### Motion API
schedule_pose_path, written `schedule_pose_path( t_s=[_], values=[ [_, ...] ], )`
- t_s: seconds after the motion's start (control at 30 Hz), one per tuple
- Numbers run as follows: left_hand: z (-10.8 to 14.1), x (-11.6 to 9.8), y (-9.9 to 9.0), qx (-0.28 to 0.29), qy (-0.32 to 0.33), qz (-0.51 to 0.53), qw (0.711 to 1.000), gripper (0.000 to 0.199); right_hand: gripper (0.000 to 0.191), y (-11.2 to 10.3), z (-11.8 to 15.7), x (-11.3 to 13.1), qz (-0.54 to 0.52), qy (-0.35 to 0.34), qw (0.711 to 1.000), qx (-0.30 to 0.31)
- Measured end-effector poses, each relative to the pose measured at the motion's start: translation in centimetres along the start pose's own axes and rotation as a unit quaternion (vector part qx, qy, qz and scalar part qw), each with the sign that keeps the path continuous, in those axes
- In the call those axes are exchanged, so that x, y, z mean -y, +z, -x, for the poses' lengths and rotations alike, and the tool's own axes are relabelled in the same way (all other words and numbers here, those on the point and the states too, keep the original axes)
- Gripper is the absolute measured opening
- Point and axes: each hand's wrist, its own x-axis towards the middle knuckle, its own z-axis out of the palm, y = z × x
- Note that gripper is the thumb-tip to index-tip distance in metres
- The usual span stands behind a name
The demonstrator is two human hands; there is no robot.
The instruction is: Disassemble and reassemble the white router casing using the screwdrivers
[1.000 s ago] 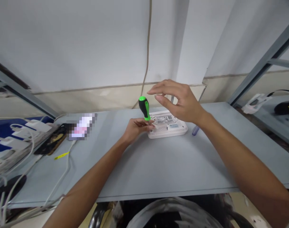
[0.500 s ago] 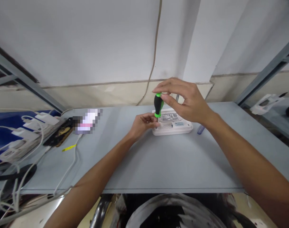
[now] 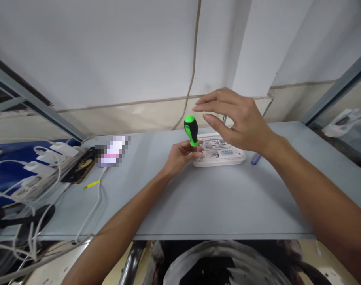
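1. The right hand (image 3: 238, 118) is hovering just beside the green-and-black screwdriver (image 3: 192, 130), its fingers standing open and gripping nothing; half a second ago they were touching the handle.
2. The left hand (image 3: 182, 158) is pinching the shaft, so it alone seems to be steadying the leaning screwdriver, and turning is probably pausing.
3. The white device (image 3: 219, 159) is lying beneath the shaft, labels facing up.
4. The grey table (image 3: 222, 202) is supporting everything.

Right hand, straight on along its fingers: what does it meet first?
Probably the rounded top of the green-and-black screwdriver handle, just beyond and slightly below the right hand's fingertips in the image. Depth is unclear from one view; it may pass just over.
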Motion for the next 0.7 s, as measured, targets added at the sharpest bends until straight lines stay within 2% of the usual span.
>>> schedule_pose_path(
  t_s=[0.13, 0.3, 0.5, 0.6, 0.7],
  values=[
    [-0.1, 0.2, -0.6, 0.044, -0.002, -0.025, 0.999, 0.027, 0.028, 0.4, 0.2, -0.2, 0.008, -0.012, 1.0, 0.009],
    [-0.7, 0.4, 0.3, -0.039, 0.042, -0.05, 0.997, 0.027, 0.037, 0.2, 0.2, -0.3, 0.016, 0.014, 0.999, 0.03],
    [-0.6, 0.2, 0.3, -0.021, 0.044, -0.049, 0.998, 0.027, 0.049, -0.7, -0.2, 0.4, 0.02, -0.006, 0.999, 0.039],
    [-0.5, 0.2, 0.5, -0.064, 0.053, -0.051, 0.995, 0.029, 0.054, -1.0, -0.5, 1.4, -0.043, 0.022, 0.998, 0.033],
    [-0.7, 0.3, 1.1, -0.105, 0.073, -0.076, 0.989, 0.034, 0.047, -1.0, -0.7, 2.4, -0.075, 0.065, 0.995, 0.034]
  ],
)
